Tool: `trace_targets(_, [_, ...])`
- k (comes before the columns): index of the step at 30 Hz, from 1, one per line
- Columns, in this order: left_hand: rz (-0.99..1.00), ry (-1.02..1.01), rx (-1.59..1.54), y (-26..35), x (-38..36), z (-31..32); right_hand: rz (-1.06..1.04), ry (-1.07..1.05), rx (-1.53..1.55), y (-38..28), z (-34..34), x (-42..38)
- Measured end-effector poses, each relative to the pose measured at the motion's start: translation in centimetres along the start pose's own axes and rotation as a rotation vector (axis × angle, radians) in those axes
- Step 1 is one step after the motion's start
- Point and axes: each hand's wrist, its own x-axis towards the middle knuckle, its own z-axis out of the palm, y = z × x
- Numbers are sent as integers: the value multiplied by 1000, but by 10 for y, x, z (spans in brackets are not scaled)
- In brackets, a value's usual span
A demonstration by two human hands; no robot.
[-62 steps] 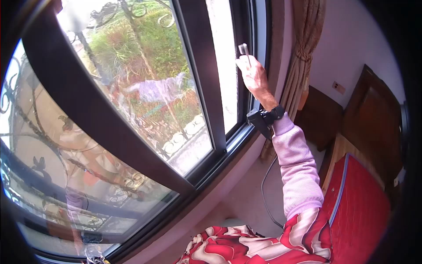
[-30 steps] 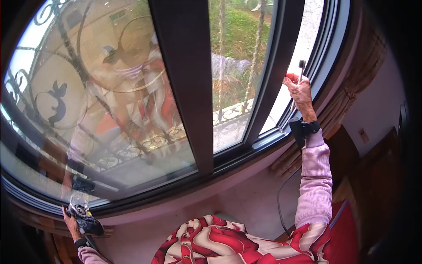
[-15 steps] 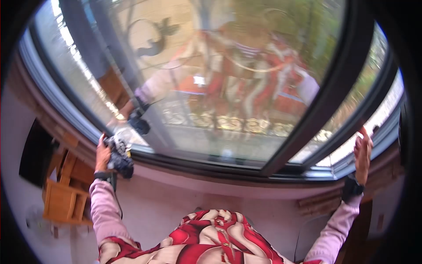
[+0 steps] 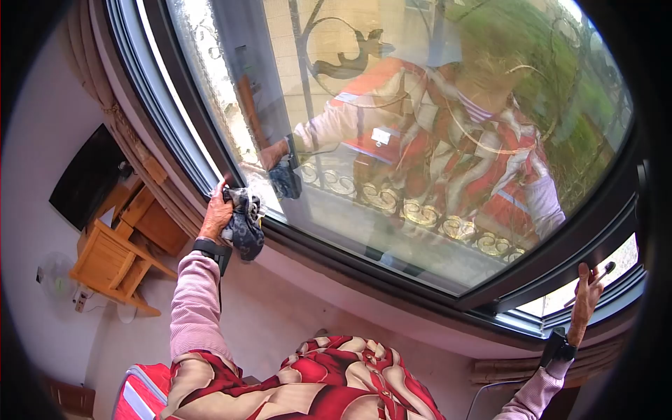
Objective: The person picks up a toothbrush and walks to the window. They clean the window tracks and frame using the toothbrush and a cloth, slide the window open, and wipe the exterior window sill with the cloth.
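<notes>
My left hand (image 4: 215, 213) is closed round a bunched dark patterned cloth (image 4: 248, 227), held at the lower left corner of a large window pane (image 4: 434, 210). The left fingertips are right at the dark window frame (image 4: 192, 133). At the far right, my right hand (image 4: 586, 297) is raised with fingers stretched out against the edge of the sliding sash (image 4: 560, 273). A small dark handle-like piece (image 4: 609, 267) shows just beside those fingers. The glass reflects a person in a red and cream patterned garment, one arm held out.
Below the window runs a pale sill wall (image 4: 336, 287). On the left are a gathered curtain (image 4: 98, 91), a black television (image 4: 87, 178), a wooden desk (image 4: 115, 255) and a fan (image 4: 56, 276). Ornate metal scrollwork (image 4: 420, 210) stands outside the glass.
The view has turned, bringing more of the left side of the room into sight. The strip between the sash frames at the right looks narrower. The cloth stays in my left hand.
</notes>
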Motion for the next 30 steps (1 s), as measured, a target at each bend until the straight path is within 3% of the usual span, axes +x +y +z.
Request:
trace_targets(13, [-131,-68,-110,36,-9,-8,-35,-225,329,-13,20,8])
trace_targets(18, [3,-13,-102,14,-6,-2,-39,-269,382,-33,38,6])
trace_targets(26, [-74,-34,-120,30,-12,-7,-165,-357,381,-1,41,22])
trace_targets(28, [-18,-31,-16,48,-17,-11,-142,-288,252,-11,43,16])
trace_targets(30, [-17,-67,-128,52,-17,-13,-148,-314,207,-49,48,3])
